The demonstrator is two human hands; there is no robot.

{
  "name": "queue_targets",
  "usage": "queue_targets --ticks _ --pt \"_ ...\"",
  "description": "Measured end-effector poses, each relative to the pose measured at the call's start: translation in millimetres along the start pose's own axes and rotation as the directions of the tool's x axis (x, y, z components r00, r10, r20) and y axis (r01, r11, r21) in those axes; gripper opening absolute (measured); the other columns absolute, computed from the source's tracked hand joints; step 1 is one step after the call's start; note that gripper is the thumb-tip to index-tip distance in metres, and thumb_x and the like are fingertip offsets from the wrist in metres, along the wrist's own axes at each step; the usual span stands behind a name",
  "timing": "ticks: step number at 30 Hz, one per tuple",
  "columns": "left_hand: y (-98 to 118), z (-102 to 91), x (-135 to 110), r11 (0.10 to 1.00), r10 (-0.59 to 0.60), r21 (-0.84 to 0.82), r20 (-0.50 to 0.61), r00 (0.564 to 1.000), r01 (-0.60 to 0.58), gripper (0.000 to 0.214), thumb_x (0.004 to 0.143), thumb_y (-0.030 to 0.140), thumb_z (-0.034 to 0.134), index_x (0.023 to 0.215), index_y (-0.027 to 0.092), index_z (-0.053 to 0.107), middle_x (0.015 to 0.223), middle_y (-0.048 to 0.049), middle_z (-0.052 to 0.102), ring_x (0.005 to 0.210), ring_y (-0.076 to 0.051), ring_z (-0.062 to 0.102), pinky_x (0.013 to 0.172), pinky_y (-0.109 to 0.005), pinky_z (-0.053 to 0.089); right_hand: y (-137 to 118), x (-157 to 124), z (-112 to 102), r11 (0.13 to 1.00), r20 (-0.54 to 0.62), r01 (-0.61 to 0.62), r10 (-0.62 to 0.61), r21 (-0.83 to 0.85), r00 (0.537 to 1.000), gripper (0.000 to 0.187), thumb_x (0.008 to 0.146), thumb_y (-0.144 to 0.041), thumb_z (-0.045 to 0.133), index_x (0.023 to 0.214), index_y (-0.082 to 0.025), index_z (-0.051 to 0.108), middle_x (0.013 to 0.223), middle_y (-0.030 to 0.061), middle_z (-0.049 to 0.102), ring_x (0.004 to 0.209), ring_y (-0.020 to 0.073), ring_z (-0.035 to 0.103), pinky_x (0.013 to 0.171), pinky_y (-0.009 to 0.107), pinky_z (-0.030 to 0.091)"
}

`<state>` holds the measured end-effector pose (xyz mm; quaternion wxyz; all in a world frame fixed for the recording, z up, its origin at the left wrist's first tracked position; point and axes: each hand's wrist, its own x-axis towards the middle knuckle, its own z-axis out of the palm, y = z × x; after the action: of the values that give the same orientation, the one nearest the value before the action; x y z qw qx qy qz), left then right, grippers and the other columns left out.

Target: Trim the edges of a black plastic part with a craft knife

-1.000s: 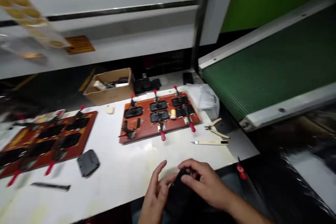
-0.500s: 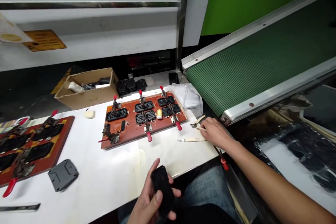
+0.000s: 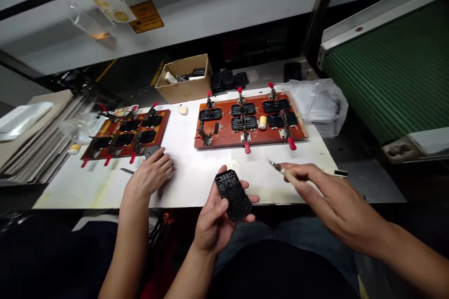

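My left hand (image 3: 213, 226) holds a black plastic housing (image 3: 233, 194) over the table's front edge, with the thumb on its near side and fingers spread behind it. The housing's hollow, ribbed inside faces up. My right hand (image 3: 326, 196) is closed around beige-handled nippers (image 3: 289, 176), whose metal jaws point left toward the housing, apart from it. Behind both hands lies a red-brown fixture board (image 3: 220, 140) with several black parts under red-handled toggle clamps. A small yellow-and-white bottle (image 3: 262, 123) stands among them.
A co-worker's hand (image 3: 152, 173) rests on a grey plastic part (image 3: 151, 151) beside a second fixture board (image 3: 164, 124). Behind are a cardboard box (image 3: 184, 91), stacked black parts (image 3: 226, 80) and a plastic bag (image 3: 322, 103). A green conveyor (image 3: 393, 74) slopes at right.
My right hand has lifted the nippers from the table and brought them nearer the housing. My view has turned left, and a co-worker's hand now shows on the grey part.
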<state>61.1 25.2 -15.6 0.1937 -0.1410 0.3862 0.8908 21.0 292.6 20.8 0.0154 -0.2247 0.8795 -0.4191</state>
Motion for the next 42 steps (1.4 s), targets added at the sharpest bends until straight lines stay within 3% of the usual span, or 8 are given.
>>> queue_targets --ticks 5,11,22,31,33,35,37,42 --pt "6.0 9.0 -18.6 0.994 0.094 -0.07 0.06 0.994 -0.09 0.104 0.08 0.051 0.08 0.163 0.042 0.019 0.124 -0.0104 0.069 0.099 -0.034 0.076 0.061 -0.033 0.062 -42.1 9.7 3.4 0.946 0.086 0.314 -0.307 -0.076 0.948 0.04 0.1 -0.049 0.065 0.135 -0.03 0.059 0.125 0.0082 0.074 0.104 0.0291 0.073 0.081 0.037 0.062" --pt "-5.2 6.4 -25.7 0.989 0.147 0.046 -0.173 0.974 -0.141 0.115 0.066 0.067 0.082 0.163 0.033 0.03 0.132 -0.0132 0.07 0.121 -0.042 0.067 0.101 -0.056 0.056 -77.2 36.2 12.9 0.796 0.169 0.557 -0.531 -0.236 0.83 0.025 0.1 -0.032 0.059 0.12 -0.023 0.072 0.112 0.0083 0.075 0.098 0.0311 0.067 0.085 0.049 0.053" --pt "-7.9 -9.6 -35.0 0.996 0.091 0.024 -0.085 0.992 -0.09 0.115 0.069 0.062 0.084 0.165 0.038 0.025 0.14 -0.0102 0.067 0.117 -0.038 0.071 0.1 -0.051 0.057 -89.1 33.3 35.1 0.812 0.179 0.512 -0.48 -0.281 0.859 0.022 0.098 -0.026 0.055 0.107 -0.019 0.074 0.099 0.0098 0.071 0.094 0.0304 0.061 0.085 0.049 0.047" --pt "-13.0 -16.5 -31.4 0.998 0.046 0.052 -0.092 0.995 -0.041 0.114 0.07 0.071 0.081 0.165 0.032 0.031 0.138 -0.0118 0.069 0.129 -0.041 0.064 0.112 -0.054 0.05 -82.5 39.0 37.4 0.812 0.179 0.541 -0.512 -0.219 0.84 0.013 0.095 -0.023 0.065 0.082 -0.022 0.066 0.077 0.0036 0.059 0.069 0.0211 0.046 0.063 0.038 0.032" --pt "-10.5 -19.1 -29.4 0.996 0.09 0.022 -0.083 0.992 -0.088 0.104 0.076 0.064 0.079 0.164 0.031 0.034 0.133 -0.0116 0.071 0.12 -0.037 0.068 0.103 -0.048 0.056 -78.3 35.6 34.8 0.833 0.193 0.516 -0.483 -0.197 0.854 0.007 0.098 -0.025 0.066 0.093 -0.021 0.069 0.086 0.004 0.064 0.077 0.0218 0.052 0.07 0.038 0.038" --pt "-3.2 -21.7 -27.1 0.992 0.118 -0.039 -0.099 0.988 -0.122 0.086 0.087 0.058 0.07 0.162 0.034 0.037 0.125 -0.0113 0.072 0.099 -0.029 0.073 0.079 -0.037 0.063 -67.2 29.8 28.4 0.861 0.205 0.48 -0.445 -0.167 0.872 0.014 0.101 -0.028 0.065 0.112 -0.021 0.07 0.104 0.006 0.068 0.093 0.0239 0.058 0.086 0.041 0.045" --pt "7.0 -25.4 -23.8 0.993 0.089 -0.07 -0.124 0.988 -0.098 0.07 0.096 0.048 0.061 0.161 0.038 0.037 0.123 -0.0115 0.07 0.081 -0.021 0.069 0.055 -0.025 0.057 -44.4 22.5 17.7 0.894 0.2 0.42 -0.388 -0.153 0.9 0.025 0.102 -0.031 0.064 0.124 -0.021 0.067 0.116 0.0081 0.068 0.107 0.0263 0.06 0.104 0.047 0.044" --pt "14.4 -28.3 -9.7 0.998 0.011 0.066 -0.093 0.996 -0.005 0.069 0.099 0.02 0.055 0.162 0.035 0.031 0.121 -0.0145 0.064 0.073 -0.016 0.061 0.039 -0.015 0.045 64.7 5.9 -23.1 0.897 0.1 0.041 0.003 -0.44 0.995 0.038 0.105 -0.041 0.056 0.133 -0.017 0.067 0.125 0.0146 0.068 0.118 0.033 0.061 0.105 0.054 0.047"
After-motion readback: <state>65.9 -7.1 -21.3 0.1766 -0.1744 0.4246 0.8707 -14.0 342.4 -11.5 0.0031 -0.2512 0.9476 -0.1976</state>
